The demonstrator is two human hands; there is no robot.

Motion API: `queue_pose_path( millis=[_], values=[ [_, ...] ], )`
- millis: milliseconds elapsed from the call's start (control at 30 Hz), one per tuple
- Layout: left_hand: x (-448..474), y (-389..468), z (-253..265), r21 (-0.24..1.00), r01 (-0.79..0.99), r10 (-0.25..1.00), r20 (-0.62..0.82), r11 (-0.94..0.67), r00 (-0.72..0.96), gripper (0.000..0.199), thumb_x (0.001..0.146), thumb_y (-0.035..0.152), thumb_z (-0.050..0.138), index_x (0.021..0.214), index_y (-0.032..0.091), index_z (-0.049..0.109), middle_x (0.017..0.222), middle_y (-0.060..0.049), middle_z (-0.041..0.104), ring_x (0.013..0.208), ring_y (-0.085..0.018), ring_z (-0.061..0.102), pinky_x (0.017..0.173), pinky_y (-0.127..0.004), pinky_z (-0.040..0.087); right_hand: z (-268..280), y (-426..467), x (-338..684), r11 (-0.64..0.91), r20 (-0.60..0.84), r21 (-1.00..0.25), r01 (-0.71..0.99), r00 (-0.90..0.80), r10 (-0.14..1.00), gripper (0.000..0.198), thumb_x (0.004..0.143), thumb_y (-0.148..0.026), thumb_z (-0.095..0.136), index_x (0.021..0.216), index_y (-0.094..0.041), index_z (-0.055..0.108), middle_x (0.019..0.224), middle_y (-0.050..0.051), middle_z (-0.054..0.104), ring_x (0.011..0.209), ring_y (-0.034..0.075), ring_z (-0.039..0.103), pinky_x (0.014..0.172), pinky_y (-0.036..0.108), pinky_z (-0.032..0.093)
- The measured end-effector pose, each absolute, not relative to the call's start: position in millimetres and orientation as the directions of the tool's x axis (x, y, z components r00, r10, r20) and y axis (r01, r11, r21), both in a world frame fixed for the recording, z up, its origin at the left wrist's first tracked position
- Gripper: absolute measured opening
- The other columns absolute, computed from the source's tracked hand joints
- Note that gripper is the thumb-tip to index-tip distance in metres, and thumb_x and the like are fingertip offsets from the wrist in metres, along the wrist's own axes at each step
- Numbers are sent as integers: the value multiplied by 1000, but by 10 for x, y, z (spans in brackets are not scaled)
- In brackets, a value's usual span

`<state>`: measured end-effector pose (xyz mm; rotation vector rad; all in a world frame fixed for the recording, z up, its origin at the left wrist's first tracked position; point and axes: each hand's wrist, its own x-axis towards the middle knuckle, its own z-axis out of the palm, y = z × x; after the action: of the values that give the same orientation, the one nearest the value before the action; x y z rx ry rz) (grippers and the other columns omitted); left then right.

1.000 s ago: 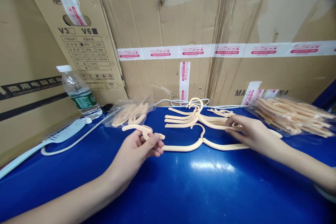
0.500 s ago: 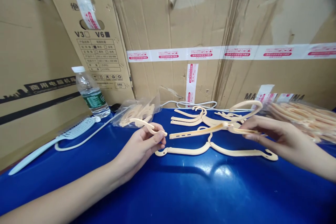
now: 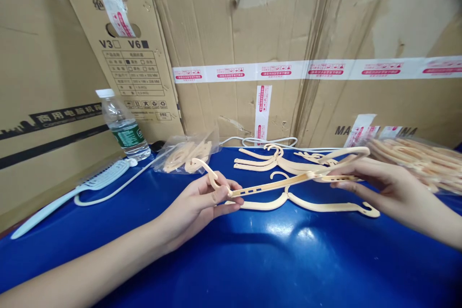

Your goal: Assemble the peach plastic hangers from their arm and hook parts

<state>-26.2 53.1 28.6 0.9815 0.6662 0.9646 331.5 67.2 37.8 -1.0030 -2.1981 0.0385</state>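
Note:
Between the thumb and fingers of my left hand [image 3: 207, 197] is a small cream plastic hook piece [image 3: 205, 166], its curved tip pointing up. Its lower end meets the slotted arm end of a cream clothes hanger [image 3: 270, 185]; whether the two are joined I cannot tell. My right hand [image 3: 371, 180] is closed on the hanger's other arm, and its large hook tilts over toward the right. Below and behind lies another hanger [image 3: 321, 206] with a hooked end, flat on the blue table. Several more hangers [image 3: 258, 164] are stacked farther back, partly covered by the held one.
A clear bag of hook pieces [image 3: 186, 154] lies behind my left hand, and a bag of hanger parts [image 3: 415, 161] at right. At left are a water bottle [image 3: 124, 127], a pale blue hairbrush [image 3: 90, 185] and a white cable [image 3: 111, 195]. Cardboard [image 3: 231, 110] walls the back.
The hook piece has turned more upright and come against the hanger's slotted end. The hanger in my right hand has tipped, its hook now lower and farther right.

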Motion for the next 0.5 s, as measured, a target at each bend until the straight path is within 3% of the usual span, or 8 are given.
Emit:
queue_pose_path(
  millis=[167, 500],
  values=[
    [-244, 506, 298, 916, -341, 897, -44, 213, 441, 16, 76, 21, 80, 77, 15, 65, 91, -3, 69, 83, -15, 68, 78, -26, 54, 436, 629, 3265, 706, 622, -263, 658, -443, 645, 12, 92, -37, 60, 93, -28, 67, 87, 0, 70, 80, 18, 67, 68, 24, 54],
    [-223, 481, 295, 935, -334, 936, 7, 119, 351, 25, 68, 24, 86, 73, 13, 65, 75, -2, 68, 67, -12, 64, 66, -21, 51, 425, 549, 3201, 724, 649, -202, 659, -464, 604, 9, 92, -33, 59, 95, -29, 66, 91, -1, 71, 84, 17, 67, 73, 23, 54]
  ],
)
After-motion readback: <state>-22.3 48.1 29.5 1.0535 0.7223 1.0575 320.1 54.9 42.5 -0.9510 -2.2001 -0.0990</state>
